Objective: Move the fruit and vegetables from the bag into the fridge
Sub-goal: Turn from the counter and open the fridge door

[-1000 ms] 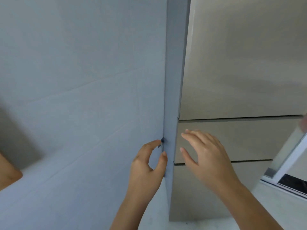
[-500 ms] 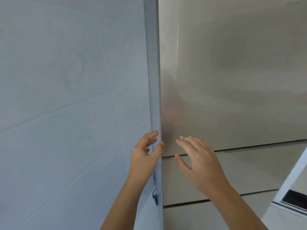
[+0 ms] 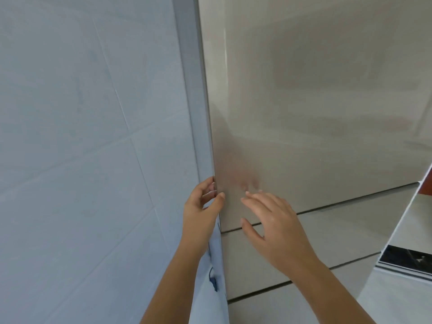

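Since a moment ago our view has tilted up a bit, so more of the tall upper fridge door [image 3: 315, 101] fills the frame and both hands sit a little higher on it. Our left hand [image 3: 202, 206] is curled round the door's left edge, fingers hooked into the gap beside the tiled wall [image 3: 81, 148], thumb on the front face, so it's gripping the door edge. Our right hand [image 3: 273, 223] is open, fingers spread, at the door face just beside the left, gripping nothing. The drawer fronts [image 3: 327, 232] below are shut. No bag or produce in view
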A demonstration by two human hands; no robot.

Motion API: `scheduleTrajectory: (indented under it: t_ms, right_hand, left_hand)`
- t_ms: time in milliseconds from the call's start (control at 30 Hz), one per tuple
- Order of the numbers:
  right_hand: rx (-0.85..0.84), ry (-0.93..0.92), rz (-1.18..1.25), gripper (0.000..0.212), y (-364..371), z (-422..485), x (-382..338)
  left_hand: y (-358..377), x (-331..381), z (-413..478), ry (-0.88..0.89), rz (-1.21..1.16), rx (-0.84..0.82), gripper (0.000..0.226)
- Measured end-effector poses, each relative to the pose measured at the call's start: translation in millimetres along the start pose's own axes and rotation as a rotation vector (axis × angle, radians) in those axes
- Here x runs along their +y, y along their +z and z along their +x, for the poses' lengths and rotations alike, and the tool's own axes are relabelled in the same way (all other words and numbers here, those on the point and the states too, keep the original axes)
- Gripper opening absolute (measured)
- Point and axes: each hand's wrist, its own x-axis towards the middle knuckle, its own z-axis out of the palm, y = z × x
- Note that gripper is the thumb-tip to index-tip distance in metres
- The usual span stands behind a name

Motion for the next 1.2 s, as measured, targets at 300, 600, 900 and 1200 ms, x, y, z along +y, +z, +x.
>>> scheduleTrajectory:
  t_ms: [300, 600, 900, 1200]
  right_hand:
    - [-0.009, 0.048, -0.063, 0.038, -14, -15, -17]
    - [-0.015, 0.155, -0.129, 0.041, -46, -54, -39]
    - [-0.037, 0.292, -0.254, 0.044, -92, -117, -70]
    - [0.014, 0.404, -0.348, 0.046, -151, -172, -75]
  left_hand:
    - [-4, 3, -7, -0.046, -0.039, -0.07, 0.039]
    - [-6, 10, -56, 0.017, -0.058, -0.207, 0.044]
    - [2, 17, -128, 0.094, -0.053, -0.428, 0.045]
    - [34, 36, -196, 0.121, -0.045, -0.587, 0.044]
